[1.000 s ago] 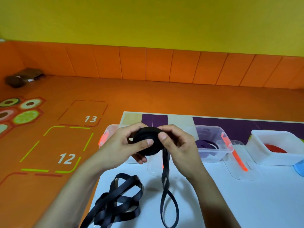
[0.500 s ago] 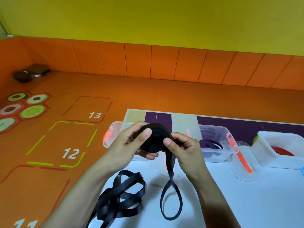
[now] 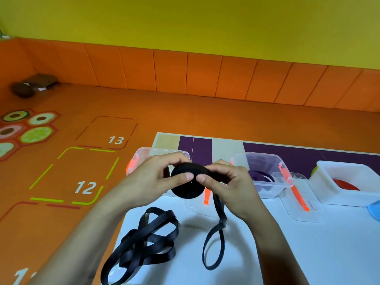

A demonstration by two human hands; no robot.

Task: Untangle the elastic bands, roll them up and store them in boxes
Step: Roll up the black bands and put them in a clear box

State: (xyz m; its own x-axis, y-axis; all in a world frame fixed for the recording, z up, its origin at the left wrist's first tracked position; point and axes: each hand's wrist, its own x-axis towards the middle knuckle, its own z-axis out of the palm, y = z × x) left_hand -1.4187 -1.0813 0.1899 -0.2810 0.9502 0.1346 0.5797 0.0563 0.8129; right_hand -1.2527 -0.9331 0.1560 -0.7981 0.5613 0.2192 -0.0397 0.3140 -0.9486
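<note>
surface [image 3: 287, 254] | loose black band [image 3: 144, 241] lies tangled, 7 o'clock of roll | tail [image 3: 213, 245] hangs looped at 5 o'clock | black roll [image 3: 185, 189] held above surface; left hand [image 3: 156, 177] and right hand [image 3: 232, 182] both pinch it, thumbs nearly meeting | 3 o'clock: clear box [image 3: 269, 191] with purple roll [image 3: 260, 177] | beyond it: white box [image 3: 337, 194] with red roll [image 3: 345, 184]

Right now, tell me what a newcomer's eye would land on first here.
First, the black roll held up at centre, gripped between the left hand and right hand, its tail hanging to the white table. Then the loose black tangle lying front-left on that table, against the vivid orange floor and yellow wall.
</note>
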